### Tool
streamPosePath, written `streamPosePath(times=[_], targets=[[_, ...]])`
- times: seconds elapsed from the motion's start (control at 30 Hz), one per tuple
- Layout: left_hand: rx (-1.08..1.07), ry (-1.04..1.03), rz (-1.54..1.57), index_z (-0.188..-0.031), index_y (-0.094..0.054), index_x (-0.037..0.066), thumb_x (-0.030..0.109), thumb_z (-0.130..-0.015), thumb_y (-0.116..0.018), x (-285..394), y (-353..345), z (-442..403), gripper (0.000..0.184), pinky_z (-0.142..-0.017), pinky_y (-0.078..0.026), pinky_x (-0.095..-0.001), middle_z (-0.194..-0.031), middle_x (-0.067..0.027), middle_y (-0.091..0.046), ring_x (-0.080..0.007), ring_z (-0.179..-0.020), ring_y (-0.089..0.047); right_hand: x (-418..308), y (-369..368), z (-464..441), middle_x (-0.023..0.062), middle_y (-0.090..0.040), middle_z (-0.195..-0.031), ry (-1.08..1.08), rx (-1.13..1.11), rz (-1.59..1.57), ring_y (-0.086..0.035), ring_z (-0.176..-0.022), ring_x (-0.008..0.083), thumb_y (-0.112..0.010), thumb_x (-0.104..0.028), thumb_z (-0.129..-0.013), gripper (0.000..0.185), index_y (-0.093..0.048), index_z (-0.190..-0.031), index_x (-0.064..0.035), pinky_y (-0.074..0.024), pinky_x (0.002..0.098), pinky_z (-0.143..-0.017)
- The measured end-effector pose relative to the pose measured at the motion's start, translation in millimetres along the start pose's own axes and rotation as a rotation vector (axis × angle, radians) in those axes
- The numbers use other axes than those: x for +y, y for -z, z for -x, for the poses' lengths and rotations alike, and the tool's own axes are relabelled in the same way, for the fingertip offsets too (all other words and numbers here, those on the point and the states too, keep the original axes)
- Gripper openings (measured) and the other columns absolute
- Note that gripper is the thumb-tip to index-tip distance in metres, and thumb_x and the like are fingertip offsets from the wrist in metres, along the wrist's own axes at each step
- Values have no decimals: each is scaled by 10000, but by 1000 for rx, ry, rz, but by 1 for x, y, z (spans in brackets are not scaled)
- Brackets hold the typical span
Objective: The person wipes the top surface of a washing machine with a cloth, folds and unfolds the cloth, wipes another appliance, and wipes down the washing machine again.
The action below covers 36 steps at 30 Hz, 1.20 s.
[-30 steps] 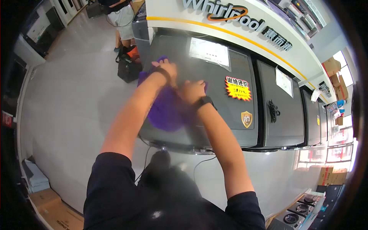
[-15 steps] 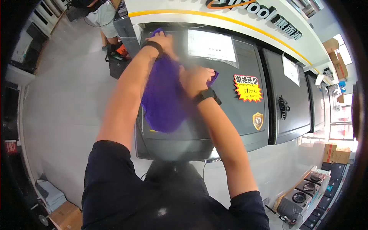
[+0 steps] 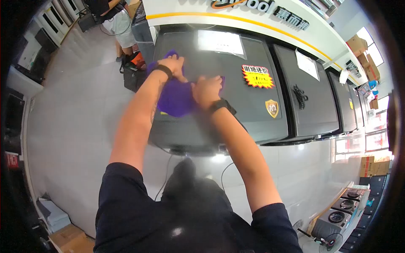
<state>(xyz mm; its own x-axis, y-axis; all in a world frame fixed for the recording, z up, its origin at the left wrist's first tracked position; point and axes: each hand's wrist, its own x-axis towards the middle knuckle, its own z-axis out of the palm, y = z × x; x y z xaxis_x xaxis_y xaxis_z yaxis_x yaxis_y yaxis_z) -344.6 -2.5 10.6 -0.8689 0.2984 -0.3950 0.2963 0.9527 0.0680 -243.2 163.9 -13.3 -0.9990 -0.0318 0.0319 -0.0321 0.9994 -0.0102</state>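
On the left part of the dark appliance panel (image 3: pixel 242 120), a purple cloth (image 3: pixel 175 101) is spread beneath two hands. Its upper part is covered by the left hand (image 3: pixel 172 66), its right edge by the right hand (image 3: pixel 206 90); in either grip, the fingers' closure on the fabric cannot be told. The cloth could be bunched by uneven pressure, and the starburst price tag (image 3: pixel 258 77) or paper sheet (image 3: pixel 221 42) could be dislodged by too wide a sweep.

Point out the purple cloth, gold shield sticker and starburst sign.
Purple cloth (image 3: pixel 175 100): head view, broad lower part.
Gold shield sticker (image 3: pixel 271 109): head view, its middle.
Starburst sign (image 3: pixel 258 79): head view, yellow part.
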Motion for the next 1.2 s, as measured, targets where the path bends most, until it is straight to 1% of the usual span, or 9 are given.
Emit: streamPosePath(times=[0.23,0.4,0.5,0.63,0.7,0.83,0.9,1.03,1.2], targets=[[-65,148,17,-1453,-346,-7,686,-666,-778,79,-36,109,1134,-1124,-372,-515,-1518,-361,-310,-472,-1409,-359,33,1,101,226,-670,-1040,57,32,-6,-606,-1036,363,-603,-557,-914,467,-703,-1048,-121,-458,467,-827],[-141,217,75,-1516,-327,28,727,-818,-590,125,-53,171,1021,-1120,-368,-519,-1510,-332,-356,-457,-1397,-387,77,4,144,237,-635,-1111,217,3,-155,-608,-1061,361,-645,-507,-901,447,-670,-1074,-96,-504,464,-836],[-64,274,68,-1493,-389,40,715,-870,-525,146,-75,195,929,-1134,-352,-506,-1496,-321,-387,-450,-1397,-391,99,2,167,216,-621,-1118,223,87,-235,-610,-1060,367,-649,-488,-898,462,-643,-1100,-72,-531,474,-849],[126,201,80,-1411,-504,78,665,-886,-528,178,-95,247,787,-1064,-345,-605,-1418,-284,-481,-472,-1294,-479,137,6,189,217,-599,-1115,209,156,-290,-590,-1117,361,-646,-465,-895,465,-622,-1126,-63,-530,478,-889],[205,185,137,-1409,-504,78,639,-905,-521,188,-110,253,755,-1041,-310,-678,-1445,-290,-444,-490,-1330,-418,159,1,190,223,-590,-1118,177,237,-282,-579,-1134,371,-631,-473,-897,473,-617,-1134,-64,-518,488,-912],[366,280,102,-1477,-456,104,617,-968,-429,230,-130,237,724,-1064,-263,-719,-1506,-287,-386,-479,-1394,-342,192,-5,174,337,-464,-1418,33,153,-144,-481,-1328,422,-541,-559,-933,627,-531,-1225,-4,-506,510,-968],[532,325,165,-1467,-467,99,554,-979,-449,245,-147,226,667,-1063,-236,-744,-1528,-278,-359,-485,-1407,-314,187,0,174,382,-455,-1398,-7,149,-184,-450,-1331,485,-520,-576,-938,663,-542,-1194,35,-481,521,-987],[587,337,179,-1473,-452,114,502,-989,-462,219,-155,227,621,-1046,-247,-758,-1561,-250,-321,-443,-1444,-286,144,10,173,414,-430,-1401,33,126,-242,-406,-1329,557,-526,-571,-937,702,-556,-1234,64,-385,577,-1063],[570,466,154,-1470,-457,132,451,-989,-476,137,-153,229,578,-1047,-244,-761,-1575,-226,-317,-404,-1474,-259,86,-19,185,360,-383,-1471,228,309,-277,-323,-1404,513,-496,-543,-956,715,-510,-1386,28,-271,590,-1143]])
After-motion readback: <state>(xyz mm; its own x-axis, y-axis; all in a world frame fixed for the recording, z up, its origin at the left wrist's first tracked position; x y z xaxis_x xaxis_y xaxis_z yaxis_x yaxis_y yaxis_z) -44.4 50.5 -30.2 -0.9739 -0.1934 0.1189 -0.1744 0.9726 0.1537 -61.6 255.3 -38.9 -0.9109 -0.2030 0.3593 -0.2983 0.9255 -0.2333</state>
